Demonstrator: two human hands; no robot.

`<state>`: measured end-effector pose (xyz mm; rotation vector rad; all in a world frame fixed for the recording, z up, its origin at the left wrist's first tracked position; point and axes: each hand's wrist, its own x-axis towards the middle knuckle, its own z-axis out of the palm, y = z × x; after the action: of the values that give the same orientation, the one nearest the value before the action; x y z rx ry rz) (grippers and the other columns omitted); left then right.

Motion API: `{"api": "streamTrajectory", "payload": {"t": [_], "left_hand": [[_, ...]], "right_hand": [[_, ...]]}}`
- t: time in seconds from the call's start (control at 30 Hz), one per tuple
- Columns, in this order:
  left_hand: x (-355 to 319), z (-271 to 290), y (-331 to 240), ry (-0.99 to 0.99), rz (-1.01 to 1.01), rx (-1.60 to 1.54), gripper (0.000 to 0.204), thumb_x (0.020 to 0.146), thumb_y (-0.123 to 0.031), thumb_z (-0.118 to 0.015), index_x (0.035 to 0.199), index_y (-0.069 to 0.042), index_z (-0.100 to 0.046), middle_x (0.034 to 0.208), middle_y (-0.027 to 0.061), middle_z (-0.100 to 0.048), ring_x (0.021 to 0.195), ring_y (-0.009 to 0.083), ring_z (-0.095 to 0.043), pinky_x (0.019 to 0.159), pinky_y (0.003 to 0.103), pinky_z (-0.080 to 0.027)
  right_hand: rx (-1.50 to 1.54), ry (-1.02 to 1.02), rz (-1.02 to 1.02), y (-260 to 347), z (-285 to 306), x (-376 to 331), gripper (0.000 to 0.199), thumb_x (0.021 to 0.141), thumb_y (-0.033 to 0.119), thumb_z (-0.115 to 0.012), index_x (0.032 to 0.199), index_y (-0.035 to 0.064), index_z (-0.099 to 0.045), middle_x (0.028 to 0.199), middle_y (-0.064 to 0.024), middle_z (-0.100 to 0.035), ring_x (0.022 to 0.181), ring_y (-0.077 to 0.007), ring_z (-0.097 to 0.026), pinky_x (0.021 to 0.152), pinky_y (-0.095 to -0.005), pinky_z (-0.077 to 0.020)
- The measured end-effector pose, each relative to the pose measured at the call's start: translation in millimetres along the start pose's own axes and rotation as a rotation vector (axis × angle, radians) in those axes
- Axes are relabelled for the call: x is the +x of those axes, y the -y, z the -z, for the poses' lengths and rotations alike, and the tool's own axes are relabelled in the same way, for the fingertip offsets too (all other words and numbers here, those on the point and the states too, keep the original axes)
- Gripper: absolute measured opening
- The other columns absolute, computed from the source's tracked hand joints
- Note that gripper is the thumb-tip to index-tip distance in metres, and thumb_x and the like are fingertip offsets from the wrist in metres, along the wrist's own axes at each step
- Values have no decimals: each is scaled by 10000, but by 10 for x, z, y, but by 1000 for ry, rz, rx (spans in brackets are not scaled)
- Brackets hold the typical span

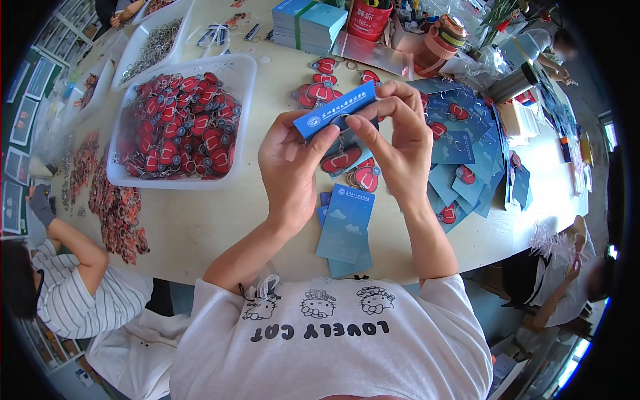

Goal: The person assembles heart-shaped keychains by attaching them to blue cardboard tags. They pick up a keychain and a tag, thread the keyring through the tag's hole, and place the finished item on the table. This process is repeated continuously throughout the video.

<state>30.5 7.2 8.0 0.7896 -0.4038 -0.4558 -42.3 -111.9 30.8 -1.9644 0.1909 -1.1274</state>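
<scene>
Above a pale worktable, a worker's left hand and right hand pinch a blue backing card by its folded top edge, fingers closed on either end. A red charm hangs under the card, between the two palms. A stack of matching blue cards lies directly below near the table edge, and carded pieces fan out to the right. A white tray heaped with red charms sits to the left. A red tub and a bundle of teal packs stand beyond. Another person in a striped shirt sits at lower left.
</scene>
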Motion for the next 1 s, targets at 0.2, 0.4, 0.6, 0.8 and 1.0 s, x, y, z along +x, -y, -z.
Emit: {"api": "streamTrajectory", "payload": {"t": [0.2,0.4,0.6,0.8,1.0], "left_hand": [[-19,-45,-47,53,-5,5,253,866,11,-648,1079,4,-512,1030,68,-590,955,107,-569,851,249,-463],[-6,-78,-57,103,-24,44,303,881,20,-615,1139,7,-457,1096,81,-554,1012,123,-548,917,281,-437],[-3,-4,6,158,51,96,395,873,26,-614,1214,3,-416,1118,79,-526,1072,137,-521,943,300,-425],[-201,552,237,524,30,1123,441,819,-233,-729,1153,-41,-513,1061,89,-522,1000,219,-521,816,340,-431],[-451,619,563,593,-211,1452,465,704,-318,-802,1005,-64,-555,931,81,-520,919,290,-502,804,370,-418]], "right_hand": [[487,4,-226,41,-60,-96,323,821,-35,-690,1056,6,-472,959,-77,-606,877,-118,-598,789,-244,-493],[507,58,-262,160,-31,-28,453,836,-73,-642,1190,21,-376,1005,-103,-602,959,-137,-596,848,-267,-489],[480,137,-312,49,27,-70,469,834,-88,-625,1221,29,-389,1021,-105,-603,965,-147,-595,858,-275,-479],[112,29,-415,-194,1044,-60,470,850,-33,-623,1273,51,-433,1032,-90,-635,940,-137,-614,797,-248,-488],[-1379,-134,-271,-945,1983,-218,468,859,109,-653,1293,105,-476,1089,-149,-626,1047,-244,-591,865,-345,-478]]}}
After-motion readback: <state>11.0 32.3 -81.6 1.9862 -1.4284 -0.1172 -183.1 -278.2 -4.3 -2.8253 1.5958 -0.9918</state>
